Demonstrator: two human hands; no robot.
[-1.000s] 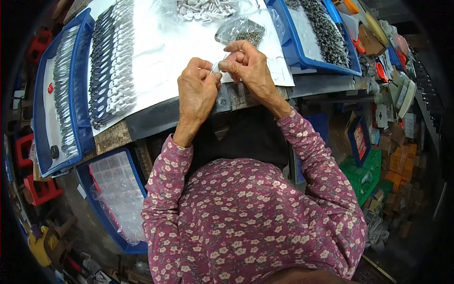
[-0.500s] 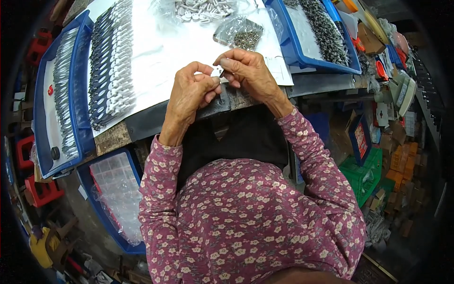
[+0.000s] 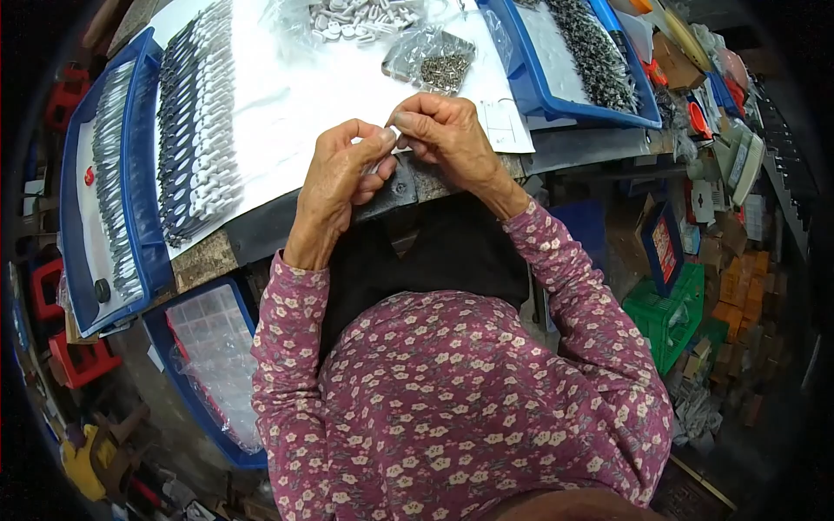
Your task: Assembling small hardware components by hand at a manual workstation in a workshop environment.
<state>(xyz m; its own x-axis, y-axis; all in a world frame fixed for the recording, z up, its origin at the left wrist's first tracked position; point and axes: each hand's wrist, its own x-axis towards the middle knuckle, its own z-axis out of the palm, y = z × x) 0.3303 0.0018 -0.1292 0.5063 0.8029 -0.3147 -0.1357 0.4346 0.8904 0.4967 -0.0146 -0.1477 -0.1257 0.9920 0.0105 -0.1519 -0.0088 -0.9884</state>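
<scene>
Just above the table's near edge, my two hands meet at the fingertips. My left hand (image 3: 343, 178) is closed, pinching a small white plastic part (image 3: 396, 135) that the fingers mostly cover. Thumb and forefinger of my right hand (image 3: 452, 143) are pressed together right against that part; anything tiny between them is hidden. Beyond the hands, a clear bag of small metal pieces (image 3: 445, 71) lies on the white paper (image 3: 291, 130). Farther back is a pile of loose white plastic parts (image 3: 360, 17) in clear film. Left of the hands, black-and-white pieces (image 3: 195, 122) lie in a long, overlapping row.
A blue tray (image 3: 143, 174) of thin grey pieces stands at the left table edge. Another blue tray (image 3: 543, 95), with black pieces, is at the far right. Below the table on the left, a blue bin (image 3: 234, 308) holds a clear compartment box. A green crate (image 3: 673, 313) stands lower right.
The hands have drawn closer together, and the white part, plainer to see before, is now mostly covered by the fingers. The whole view has shifted slightly.
</scene>
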